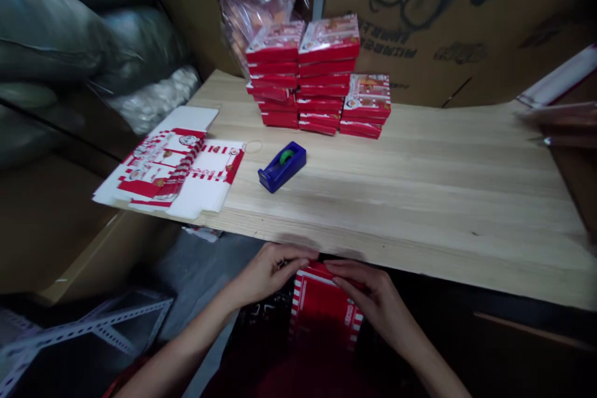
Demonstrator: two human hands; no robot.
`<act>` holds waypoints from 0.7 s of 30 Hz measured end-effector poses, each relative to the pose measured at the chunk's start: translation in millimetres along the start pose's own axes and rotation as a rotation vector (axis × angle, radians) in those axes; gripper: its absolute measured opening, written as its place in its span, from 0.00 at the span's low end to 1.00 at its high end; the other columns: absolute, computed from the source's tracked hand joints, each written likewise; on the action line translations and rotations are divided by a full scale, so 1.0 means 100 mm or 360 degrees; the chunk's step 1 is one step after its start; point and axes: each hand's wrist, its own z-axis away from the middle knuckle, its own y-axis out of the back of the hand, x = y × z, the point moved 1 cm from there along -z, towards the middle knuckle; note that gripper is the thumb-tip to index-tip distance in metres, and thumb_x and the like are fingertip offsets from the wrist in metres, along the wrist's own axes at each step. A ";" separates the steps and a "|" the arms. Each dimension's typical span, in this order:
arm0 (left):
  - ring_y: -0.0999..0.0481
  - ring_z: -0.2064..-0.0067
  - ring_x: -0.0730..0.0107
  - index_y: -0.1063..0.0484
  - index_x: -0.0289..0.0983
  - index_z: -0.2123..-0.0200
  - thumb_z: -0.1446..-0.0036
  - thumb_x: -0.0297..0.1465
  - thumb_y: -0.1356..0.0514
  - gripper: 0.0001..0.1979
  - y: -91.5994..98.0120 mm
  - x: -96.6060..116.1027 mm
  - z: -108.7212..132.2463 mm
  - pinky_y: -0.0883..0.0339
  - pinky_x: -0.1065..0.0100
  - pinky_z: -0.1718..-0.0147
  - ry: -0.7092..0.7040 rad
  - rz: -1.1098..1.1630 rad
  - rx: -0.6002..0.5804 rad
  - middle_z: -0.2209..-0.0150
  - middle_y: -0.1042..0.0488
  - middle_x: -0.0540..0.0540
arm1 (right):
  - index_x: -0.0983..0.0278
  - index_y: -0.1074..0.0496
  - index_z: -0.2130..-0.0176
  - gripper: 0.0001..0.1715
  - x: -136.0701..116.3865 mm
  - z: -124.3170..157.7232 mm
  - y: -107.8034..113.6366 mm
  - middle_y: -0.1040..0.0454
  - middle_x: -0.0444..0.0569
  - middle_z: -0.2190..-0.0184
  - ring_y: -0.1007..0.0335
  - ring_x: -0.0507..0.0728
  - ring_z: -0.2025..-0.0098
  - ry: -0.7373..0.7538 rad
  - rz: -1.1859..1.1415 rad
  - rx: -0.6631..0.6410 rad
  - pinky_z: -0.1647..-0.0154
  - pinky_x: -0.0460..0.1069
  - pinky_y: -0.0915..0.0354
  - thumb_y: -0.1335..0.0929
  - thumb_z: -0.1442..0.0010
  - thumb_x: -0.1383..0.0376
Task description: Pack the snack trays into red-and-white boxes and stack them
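Below the front edge of the table, a red and white printed box [326,308] hangs close to my body between both hands. My left hand [275,267] pinches the box's top left corner between thumb and fingers. At the top right corner, my right hand [368,286] grips the same edge, thumb on the near side and fingers behind. The lower part of the box fades into shadow. On the table beyond my hands stands a blue tape dispenser [282,168] with a green roll inside.
Stacked red boxes [298,84] stand at the back, beside a clear plastic bag [261,6]. Flat printed box sheets [172,168] lie at the table's left end. Behind is a large cardboard carton [466,25]; a blurred object [559,124] shows at far right.
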 end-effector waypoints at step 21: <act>0.23 0.44 0.47 0.22 0.35 0.71 0.49 0.40 0.31 0.13 1.12 -0.52 -1.00 0.28 0.61 0.63 0.0364 0.0522 0.0939 0.36 0.29 0.32 | 0.54 0.16 0.54 0.12 0.05 0.03 0.02 0.14 0.52 0.54 0.17 0.65 0.51 0.0098 0.0059 0.0127 0.49 0.59 0.20 0.29 0.33 0.58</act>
